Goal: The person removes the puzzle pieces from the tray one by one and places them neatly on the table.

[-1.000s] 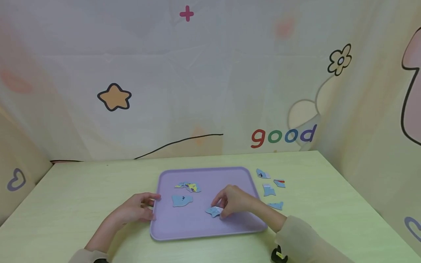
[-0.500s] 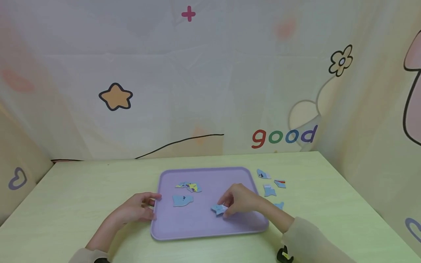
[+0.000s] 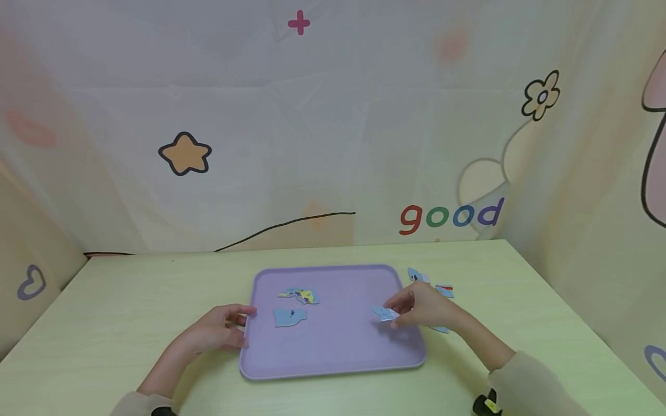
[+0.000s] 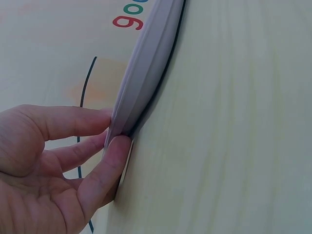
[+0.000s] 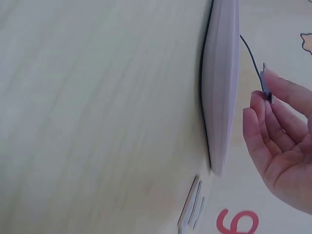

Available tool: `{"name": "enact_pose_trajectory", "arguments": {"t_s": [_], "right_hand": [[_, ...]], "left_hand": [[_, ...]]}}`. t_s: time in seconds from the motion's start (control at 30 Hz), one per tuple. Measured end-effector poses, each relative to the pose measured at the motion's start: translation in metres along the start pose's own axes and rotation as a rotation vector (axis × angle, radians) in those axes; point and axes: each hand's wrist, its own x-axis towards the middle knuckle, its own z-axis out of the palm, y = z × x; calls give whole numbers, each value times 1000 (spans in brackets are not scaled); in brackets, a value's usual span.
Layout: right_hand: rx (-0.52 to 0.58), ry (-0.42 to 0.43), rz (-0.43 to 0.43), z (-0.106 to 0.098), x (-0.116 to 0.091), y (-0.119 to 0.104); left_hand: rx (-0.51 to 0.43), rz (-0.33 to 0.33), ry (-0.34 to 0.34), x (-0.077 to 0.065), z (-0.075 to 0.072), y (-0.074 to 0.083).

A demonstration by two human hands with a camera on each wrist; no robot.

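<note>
My left hand (image 3: 221, 329) grips the left edge of a lilac tray (image 3: 333, 355), with a fingertip at the rim and the thumb against the outer wall, as the left wrist view shows. Above the tray's right part, my right hand (image 3: 424, 305) pinches a light-blue puzzle piece (image 3: 384, 314) between thumb and fingers. Seen from the right wrist, that puzzle piece (image 5: 266, 85) is edge-on and lifted. Two more areas of puzzle lie on the tray's left half: a yellow and blue part (image 3: 302, 296), and a plain light-blue piece (image 3: 289, 317) below it.
Loose pieces lie on the table right of the tray, among them one with a dark mark (image 3: 415, 275) and one with a red stripe (image 3: 444, 290). My right hand and arm partly cover others. A printed curtain (image 3: 260, 144) hangs behind the pale table (image 3: 130, 306).
My right hand has lifted the puzzle piece off the tray and carried it right, toward the tray's right edge. The left hand stays at the left edge.
</note>
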Motion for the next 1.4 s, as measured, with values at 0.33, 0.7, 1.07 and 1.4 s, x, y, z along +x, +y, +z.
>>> {"name": "enact_pose_trajectory", "arguments": {"t_s": [0.33,0.7,1.07,1.4], "right_hand": [[-3,72,64,-30,-26,18],[5,150,144,-50,-53,37],[2,183,249,-66,-74,59],[9,173,276,-73,-83,74]], "left_hand": [[20,-14,8,1,0,0],[12,-15,16,2,0,0],[6,-12,10,1,-1,1],[-5,-11,5,1,-1,0]]}}
